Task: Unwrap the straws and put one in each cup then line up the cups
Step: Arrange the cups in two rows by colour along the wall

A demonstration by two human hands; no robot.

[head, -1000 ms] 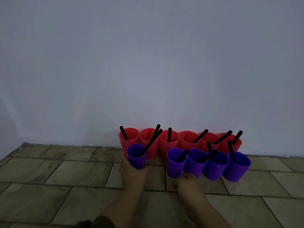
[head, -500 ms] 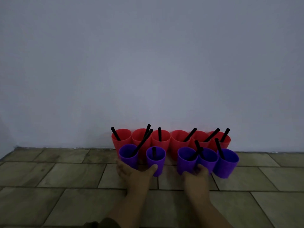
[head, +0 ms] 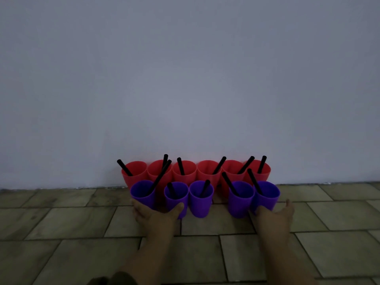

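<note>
Several red cups (head: 184,173) stand in a row against the wall, each with a black straw (head: 180,166). In front of them stands a row of purple cups, also with straws. My left hand (head: 156,215) is spread open against the leftmost purple cup (head: 143,194) and the second purple cup (head: 176,197), thumb touching the second. The third purple cup (head: 201,202) stands close beside the second. A gap separates it from the fourth purple cup (head: 240,201). My right hand (head: 274,213) lies open at the base of the rightmost purple cup (head: 267,194), fingers spread to its right.
A plain pale wall (head: 185,79) rises right behind the red cups. The cups stand on a floor of grey-brown tiles (head: 72,219) that stretches left, right and toward me. The light is dim.
The third purple cup has slid left, up to the second, leaving a gap before the fourth. My right hand has moved right to the last purple cup. My left hand stays on the two left cups.
</note>
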